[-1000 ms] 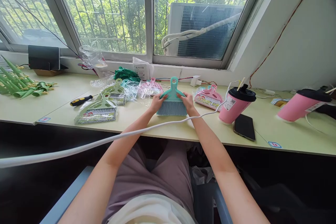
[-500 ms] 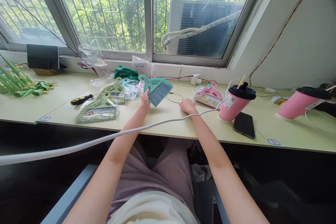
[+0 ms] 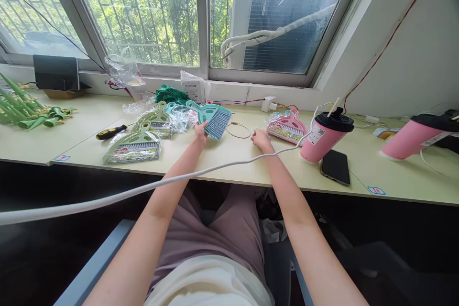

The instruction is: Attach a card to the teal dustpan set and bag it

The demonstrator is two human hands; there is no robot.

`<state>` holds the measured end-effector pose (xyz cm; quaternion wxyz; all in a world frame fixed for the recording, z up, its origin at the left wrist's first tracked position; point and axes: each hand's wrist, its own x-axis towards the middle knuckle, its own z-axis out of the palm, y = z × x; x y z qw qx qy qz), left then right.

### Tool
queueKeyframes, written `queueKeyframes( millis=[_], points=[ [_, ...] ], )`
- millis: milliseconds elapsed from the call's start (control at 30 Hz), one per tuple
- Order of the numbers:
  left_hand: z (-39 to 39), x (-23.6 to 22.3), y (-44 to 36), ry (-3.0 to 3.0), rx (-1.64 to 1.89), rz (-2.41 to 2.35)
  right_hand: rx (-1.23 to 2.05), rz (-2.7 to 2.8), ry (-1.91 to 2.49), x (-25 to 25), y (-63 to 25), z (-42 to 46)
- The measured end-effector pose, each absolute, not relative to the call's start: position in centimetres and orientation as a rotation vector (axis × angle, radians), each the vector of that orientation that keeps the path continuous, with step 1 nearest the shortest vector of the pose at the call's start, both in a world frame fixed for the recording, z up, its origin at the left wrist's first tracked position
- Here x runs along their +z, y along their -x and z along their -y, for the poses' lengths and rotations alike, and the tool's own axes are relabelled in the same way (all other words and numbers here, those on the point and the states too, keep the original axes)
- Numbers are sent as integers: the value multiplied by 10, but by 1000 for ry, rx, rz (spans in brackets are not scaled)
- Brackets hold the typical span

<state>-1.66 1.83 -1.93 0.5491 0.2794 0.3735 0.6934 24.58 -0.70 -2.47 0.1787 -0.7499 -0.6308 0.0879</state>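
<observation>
My left hand (image 3: 201,135) is closed around the side of a teal mini dustpan and brush set (image 3: 217,121), held tilted above the table with its grey bristles facing right. My right hand (image 3: 262,140) rests low over the tabletop, fingers pinched together; whatever is at the fingertips is too small to name. Between the hands lies a thin wire loop (image 3: 239,136). A pink dustpan and brush set (image 3: 288,125) in clear wrap sits just right of my right hand. Wrapped green sets (image 3: 134,146) lie on the left.
A yellow-black screwdriver (image 3: 110,132) lies at the left, green stalks (image 3: 32,114) farther left. Pink cups (image 3: 315,141) and a black phone (image 3: 335,167) are on the right. A white cable (image 3: 179,180) crosses in front of my arms. Green plastic (image 3: 170,95) lies by the window.
My right hand has shifted slightly right, away from the wire loop, and its fingers have drawn together. The teal set in my left hand has moved slightly left and tipped.
</observation>
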Motion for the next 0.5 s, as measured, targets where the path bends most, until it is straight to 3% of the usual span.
queueKeyframes(
  millis=[367,500],
  points=[
    [-5,-17,13,-702,1607,-852,218,1534,2174,-27,-253,-1],
    [-3,-17,11,-691,1589,-859,195,1593,1964,-34,-268,-6]
  ],
)
